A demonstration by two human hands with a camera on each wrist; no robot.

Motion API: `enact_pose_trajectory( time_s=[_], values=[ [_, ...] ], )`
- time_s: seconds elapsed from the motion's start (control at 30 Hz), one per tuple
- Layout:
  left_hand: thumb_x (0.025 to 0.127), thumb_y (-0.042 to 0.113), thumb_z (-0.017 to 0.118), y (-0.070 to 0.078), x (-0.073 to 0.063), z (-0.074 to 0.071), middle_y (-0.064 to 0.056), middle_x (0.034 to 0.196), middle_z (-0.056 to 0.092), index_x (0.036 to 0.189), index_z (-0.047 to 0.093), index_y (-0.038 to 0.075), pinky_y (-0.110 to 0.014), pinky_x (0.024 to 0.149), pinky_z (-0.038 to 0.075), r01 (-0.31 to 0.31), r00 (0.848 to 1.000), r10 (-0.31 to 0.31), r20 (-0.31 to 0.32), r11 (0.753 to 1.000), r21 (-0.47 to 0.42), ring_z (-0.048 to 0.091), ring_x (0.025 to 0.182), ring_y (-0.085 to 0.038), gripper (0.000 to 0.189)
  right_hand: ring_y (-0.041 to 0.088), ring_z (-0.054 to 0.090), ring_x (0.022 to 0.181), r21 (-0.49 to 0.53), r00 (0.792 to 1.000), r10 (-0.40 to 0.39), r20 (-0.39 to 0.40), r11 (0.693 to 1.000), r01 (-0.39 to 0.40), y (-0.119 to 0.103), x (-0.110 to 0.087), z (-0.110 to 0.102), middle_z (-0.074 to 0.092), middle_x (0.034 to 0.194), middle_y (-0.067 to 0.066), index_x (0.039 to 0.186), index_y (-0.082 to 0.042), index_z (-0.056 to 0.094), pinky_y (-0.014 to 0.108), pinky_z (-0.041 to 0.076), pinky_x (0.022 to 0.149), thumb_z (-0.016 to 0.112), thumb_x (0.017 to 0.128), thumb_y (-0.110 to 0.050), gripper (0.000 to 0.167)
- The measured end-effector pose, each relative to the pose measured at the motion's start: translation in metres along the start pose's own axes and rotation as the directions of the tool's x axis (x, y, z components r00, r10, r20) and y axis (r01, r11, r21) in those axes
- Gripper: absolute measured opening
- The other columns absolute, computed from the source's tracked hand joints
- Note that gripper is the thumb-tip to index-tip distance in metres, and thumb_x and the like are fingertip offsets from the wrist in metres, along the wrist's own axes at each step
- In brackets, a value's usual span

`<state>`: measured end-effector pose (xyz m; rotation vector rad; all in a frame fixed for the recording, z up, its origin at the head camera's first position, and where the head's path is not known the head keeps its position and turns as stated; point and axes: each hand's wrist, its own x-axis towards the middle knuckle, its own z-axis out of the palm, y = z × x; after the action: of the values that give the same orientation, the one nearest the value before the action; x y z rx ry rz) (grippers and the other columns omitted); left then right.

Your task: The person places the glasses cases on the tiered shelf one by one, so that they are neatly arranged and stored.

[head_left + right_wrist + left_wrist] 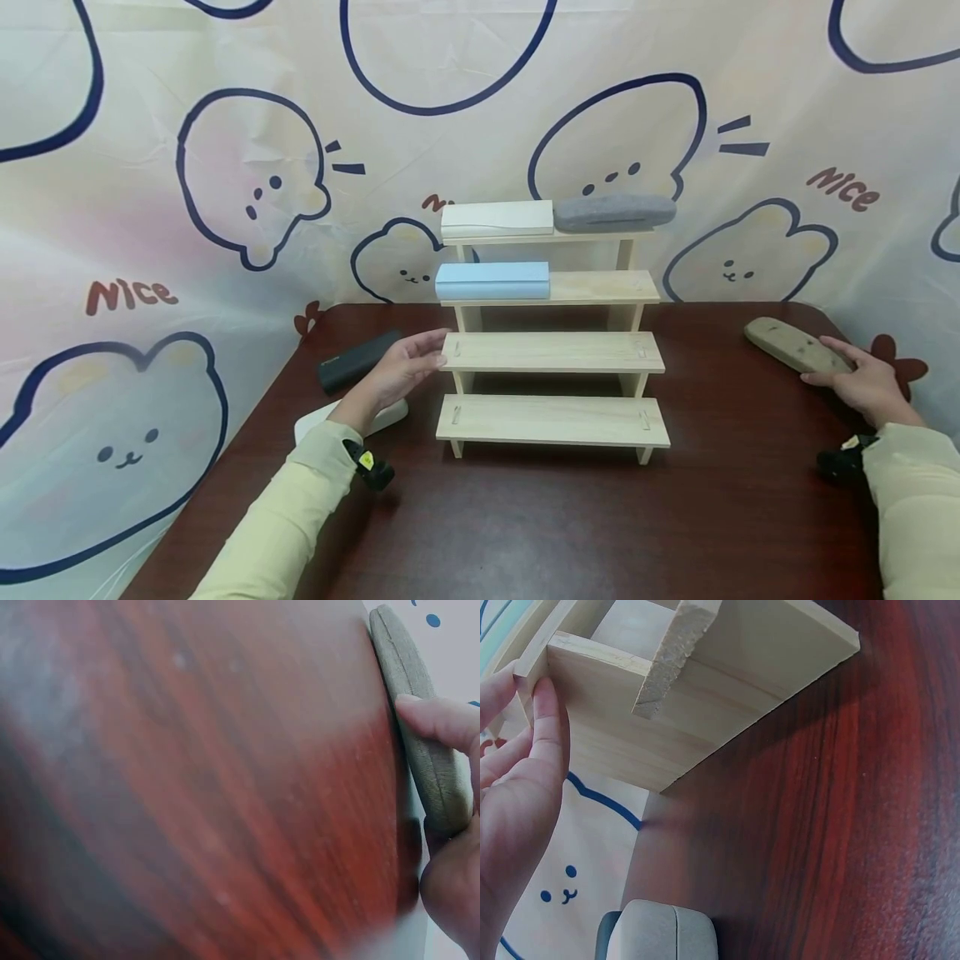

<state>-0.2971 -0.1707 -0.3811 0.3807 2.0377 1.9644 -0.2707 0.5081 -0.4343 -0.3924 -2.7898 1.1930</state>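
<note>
A stepped wooden display rack stands mid-table. My left hand pinches the left end of its second board from the bottom, thumb and fingers on either side of the wood in the left wrist view. At the far right of the table, my right hand grips the near end of a khaki fabric glasses case. In the right wrist view the thumb lies along the side of this case. The light blue glasses case sits on the rack's third board, left side.
On the top board a white case and a grey fuzzy case lie side by side. Left of the rack are a black case and a white case, partly behind my left forearm. A printed cloth hangs around the table.
</note>
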Motion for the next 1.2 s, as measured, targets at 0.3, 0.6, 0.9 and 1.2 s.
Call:
enact_pose_trajectory(
  time_s=[0.3,0.6,0.9,1.2],
  values=[
    [0.095,0.010,0.064,0.000,-0.001,0.000,-0.014,0.146,0.042,0.148,0.036,0.002,-0.044,0.109,0.033,0.004,1.000,-0.004,-0.001,1.000,-0.015,0.047,0.127,-0.029,0.061,0.060,0.013,0.132,-0.009,0.999,-0.024,-0.030,1.000,0.024,-0.003,-0.004,0.000,0.005,0.152,0.037,0.153,-0.004,0.016,0.073,0.020,0.098,0.066,0.088,-0.048,0.093],
    [0.095,0.010,0.064,0.001,-0.002,0.000,-0.014,0.147,0.042,0.148,0.037,0.003,-0.046,0.110,0.030,-0.004,1.000,0.004,0.003,1.000,-0.008,0.047,0.127,-0.028,0.060,0.058,0.021,0.127,0.006,0.995,0.013,-0.099,1.000,-0.013,-0.012,-0.005,0.004,0.008,0.153,0.036,0.153,-0.006,0.019,0.071,0.027,0.095,0.064,0.087,-0.055,0.094],
    [0.095,0.008,0.062,0.000,-0.002,0.001,-0.015,0.147,0.042,0.148,0.036,0.002,-0.044,0.109,0.032,0.000,1.000,0.000,0.000,1.000,-0.017,0.048,0.127,-0.028,0.060,0.058,0.020,0.131,0.006,0.993,0.011,-0.115,1.000,-0.010,-0.024,-0.009,0.002,0.008,0.154,0.034,0.153,-0.007,0.022,0.072,0.025,0.098,0.064,0.085,-0.057,0.094],
    [0.095,0.011,0.064,0.000,-0.002,0.001,-0.013,0.146,0.043,0.147,0.038,0.003,-0.042,0.109,0.034,-0.008,1.000,0.008,-0.002,1.000,-0.003,0.049,0.127,-0.027,0.059,0.057,0.022,0.130,0.002,0.992,-0.036,-0.117,0.999,0.037,-0.041,-0.016,-0.002,0.010,0.155,0.032,0.153,-0.013,0.027,0.072,0.027,0.095,0.066,0.084,-0.058,0.091]
  ],
)
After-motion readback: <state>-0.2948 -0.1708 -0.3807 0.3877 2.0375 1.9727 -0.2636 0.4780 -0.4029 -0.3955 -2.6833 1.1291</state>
